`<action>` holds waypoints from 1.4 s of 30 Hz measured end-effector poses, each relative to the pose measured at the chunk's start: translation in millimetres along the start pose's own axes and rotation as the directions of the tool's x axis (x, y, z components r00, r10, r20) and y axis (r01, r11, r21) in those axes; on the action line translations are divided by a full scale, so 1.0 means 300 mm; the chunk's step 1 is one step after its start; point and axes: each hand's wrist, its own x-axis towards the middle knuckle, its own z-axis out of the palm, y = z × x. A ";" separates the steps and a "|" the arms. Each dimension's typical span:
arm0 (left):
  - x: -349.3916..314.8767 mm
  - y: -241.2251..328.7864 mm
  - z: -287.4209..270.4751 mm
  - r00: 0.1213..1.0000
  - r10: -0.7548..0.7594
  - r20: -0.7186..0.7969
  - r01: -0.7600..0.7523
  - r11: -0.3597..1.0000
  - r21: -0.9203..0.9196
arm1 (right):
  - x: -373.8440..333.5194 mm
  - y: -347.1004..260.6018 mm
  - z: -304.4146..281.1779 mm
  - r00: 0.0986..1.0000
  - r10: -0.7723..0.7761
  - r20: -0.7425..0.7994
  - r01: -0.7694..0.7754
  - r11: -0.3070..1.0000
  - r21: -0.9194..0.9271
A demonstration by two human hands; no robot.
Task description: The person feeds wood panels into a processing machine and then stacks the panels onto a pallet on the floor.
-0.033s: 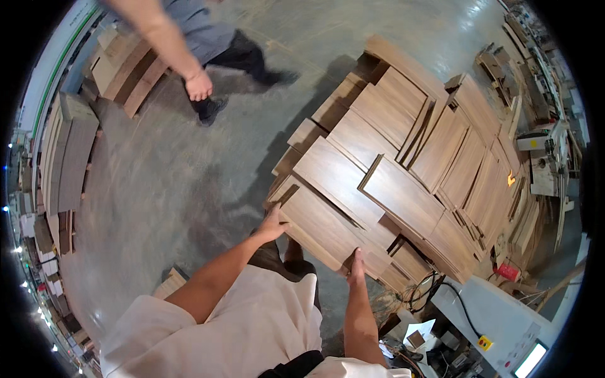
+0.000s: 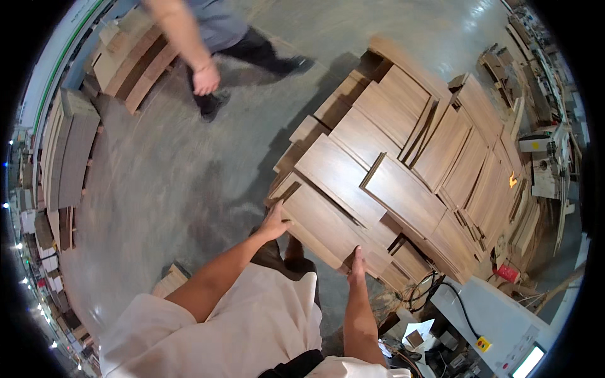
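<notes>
My left hand [image 2: 273, 224] grips the left end of a flat brown wood-grain board [image 2: 320, 219] on the near side of a wide stack. Its thumb lies on top and the other fingers are mostly hidden below the edge. At the board's near right end, my right hand [image 2: 357, 262] holds on, thumb pointing up over the face and fingers under the rim. Just beyond lie more wood-grain boards [image 2: 340, 179], overlapping at uneven angles. One board with a raised dark edge [image 2: 404, 189] rests across the others.
A person [image 2: 217, 38] walks on the grey floor [image 2: 170, 170] at the far left. Stacked panels [image 2: 69, 148] stand along the left. To the near right are a light-coloured machine cabinet [image 2: 495, 331], a black cable [image 2: 463, 299] and a red object [image 2: 508, 273].
The walking person has shifted slightly to the right. My hands and the board look almost unmoved.
</notes>
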 end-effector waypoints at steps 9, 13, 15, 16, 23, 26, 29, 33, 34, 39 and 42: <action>-0.126 0.133 0.059 0.999 0.048 0.004 -0.047 0.945 0.324 | 0.088 0.065 -0.087 0.970 -0.202 -0.133 0.216 0.971 0.101; -0.150 0.149 0.082 0.991 0.132 0.010 -0.128 0.939 0.320 | 0.120 0.065 -0.163 0.970 -0.165 -0.180 0.181 0.981 0.076; -0.154 0.147 0.094 0.988 0.155 -0.012 -0.142 0.934 0.328 | 0.113 0.058 -0.179 0.959 -0.120 -0.257 0.129 0.991 0.018; -0.164 0.136 0.091 0.984 0.171 -0.041 -0.152 0.946 0.288 | 0.102 0.047 -0.178 0.951 -0.106 -0.290 0.103 0.994 -0.025; -0.183 0.046 0.087 0.909 0.010 -0.417 -0.054 0.994 -0.094 | 0.028 0.001 -0.196 0.993 0.000 -0.115 -0.005 0.999 -0.044; -0.189 0.013 0.104 0.912 -0.022 -0.410 -0.087 0.966 -0.244 | 0.011 -0.021 -0.176 0.996 -0.036 -0.084 0.024 0.991 -0.130; -0.176 -0.004 0.133 0.891 -0.064 -0.450 -0.110 0.931 -0.349 | 0.031 -0.019 -0.192 0.997 -0.073 -0.033 0.066 0.982 -0.177; -0.151 -0.021 0.129 0.933 -0.171 -0.317 -0.055 0.804 -0.592 | 0.098 -0.013 -0.251 0.992 0.012 0.127 0.010 0.986 -0.168; -0.154 -0.036 0.135 0.935 -0.172 -0.312 -0.047 0.808 -0.588 | 0.079 -0.020 -0.231 0.992 0.002 0.122 0.018 0.987 -0.162; -0.121 -0.090 0.111 0.974 -0.103 -0.200 -0.029 0.824 -0.566 | 0.042 -0.042 -0.154 1.000 0.016 0.022 -0.012 0.988 -0.154; -0.107 -0.124 0.109 0.974 -0.005 -0.227 -0.110 0.866 -0.488 | 0.048 -0.033 -0.168 0.998 0.052 -0.039 -0.057 0.989 -0.139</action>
